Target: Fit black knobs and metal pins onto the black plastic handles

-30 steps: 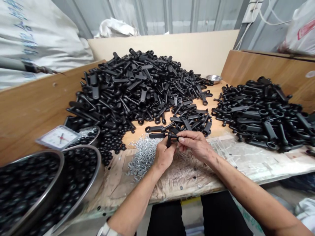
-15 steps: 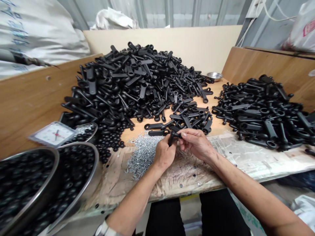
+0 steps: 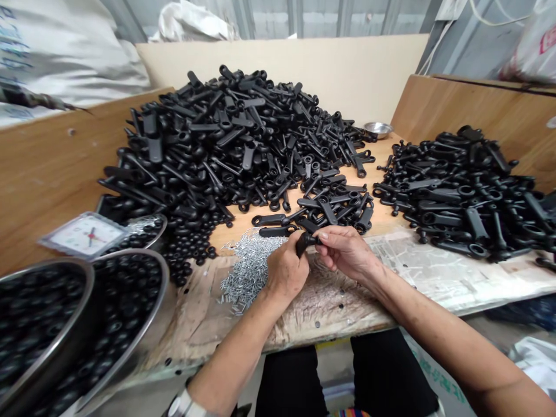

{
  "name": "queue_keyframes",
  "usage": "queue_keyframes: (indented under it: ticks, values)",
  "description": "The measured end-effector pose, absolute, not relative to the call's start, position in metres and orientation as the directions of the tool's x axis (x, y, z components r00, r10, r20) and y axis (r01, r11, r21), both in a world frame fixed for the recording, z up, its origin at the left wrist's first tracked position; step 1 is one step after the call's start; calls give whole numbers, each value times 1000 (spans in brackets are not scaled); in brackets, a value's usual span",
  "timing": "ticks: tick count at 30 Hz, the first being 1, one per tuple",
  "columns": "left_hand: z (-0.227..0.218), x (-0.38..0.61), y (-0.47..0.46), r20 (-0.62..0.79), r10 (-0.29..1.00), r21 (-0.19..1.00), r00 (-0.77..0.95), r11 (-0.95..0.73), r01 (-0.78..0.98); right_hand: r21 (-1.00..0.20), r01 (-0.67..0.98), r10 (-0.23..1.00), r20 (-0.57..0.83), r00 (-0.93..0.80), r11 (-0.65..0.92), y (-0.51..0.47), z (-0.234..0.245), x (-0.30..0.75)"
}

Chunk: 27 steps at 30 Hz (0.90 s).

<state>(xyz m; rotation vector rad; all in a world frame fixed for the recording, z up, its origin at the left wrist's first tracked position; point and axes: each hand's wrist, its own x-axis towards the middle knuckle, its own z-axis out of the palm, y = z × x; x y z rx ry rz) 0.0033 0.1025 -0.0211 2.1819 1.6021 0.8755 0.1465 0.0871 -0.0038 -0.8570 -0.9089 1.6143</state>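
Observation:
My left hand (image 3: 286, 269) is closed around a black crank handle (image 3: 303, 243), held just above the near edge of the bench. At its right end my right hand (image 3: 346, 252) pinches with thumb and forefinger; whatever small part lies between those fingertips is hidden. Under and left of my left hand spreads a heap of small silver pins (image 3: 245, 272). Just beyond the hands lies a loose group of black crank handles (image 3: 332, 204). Round black knobs (image 3: 189, 255) are scattered to the left of the pins.
A tall mound of black handles (image 3: 234, 136) fills the back. Another pile of handles (image 3: 460, 200) lies right. Metal basins (image 3: 164, 275) of black knobs stand left, near a square clock (image 3: 87, 234). A small metal bowl (image 3: 377, 128) sits behind. Wooden boards (image 3: 286, 61) wall the bench.
The view has shifted slightly. My left hand has turned a little around the crank handle, its fingers more curled over it. My right hand still pinches at the handle's end.

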Motion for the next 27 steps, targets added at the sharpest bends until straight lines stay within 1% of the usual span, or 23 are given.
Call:
queue_keyframes:
  ticks: [1,3,5,6,7,9,11,12,14,16,17,19,21,24,25,27]
  values:
    - [-21,4,102,302,933,538,195,-335,773,-901,-410,981,-73,-179,-142,85,-4,146]
    - [-22,5,100,302,934,522,189,-328,787,-947,-320,995,6,-96,-25,81,-4,143]
    - [-23,8,97,292,941,537,173,-311,784,-974,-195,993,121,3,120,75,-3,139]
    - [-24,9,96,285,944,549,166,-302,780,-974,-160,987,156,33,159,74,-2,137]
    - [-25,11,95,281,946,559,159,-296,774,-972,-169,986,158,44,163,73,-1,136]
    - [-26,13,95,289,946,570,149,-295,767,-953,-290,997,80,17,81,75,0,134]
    - [-28,13,95,319,939,566,129,-298,769,-905,-423,999,-24,-44,-40,79,0,133]
    - [-28,12,95,338,933,560,119,-301,772,-884,-459,995,-59,-75,-87,82,-1,134]
    - [-30,8,97,371,922,547,111,-313,777,-870,-470,984,-88,-155,-152,86,-1,136]
    - [-32,6,100,392,911,539,127,-339,771,-878,-442,963,-73,-260,-186,87,1,143]
    - [-33,5,102,393,908,533,147,-355,768,-891,-417,951,-49,-306,-180,86,3,149]
    - [-32,6,104,404,875,528,266,-461,714,-931,-352,944,21,-328,-102,80,10,164]
    - [-31,8,104,444,830,529,338,-547,649,-969,-246,968,89,-236,29,66,20,185]
    - [-28,9,102,522,784,532,335,-607,590,-979,16,978,203,48,202,43,36,231]
    - [-27,9,101,556,766,530,323,-626,573,-962,122,953,261,153,244,37,41,251]
    - [-25,9,101,605,740,528,296,-650,546,-899,324,848,402,346,294,32,52,295]
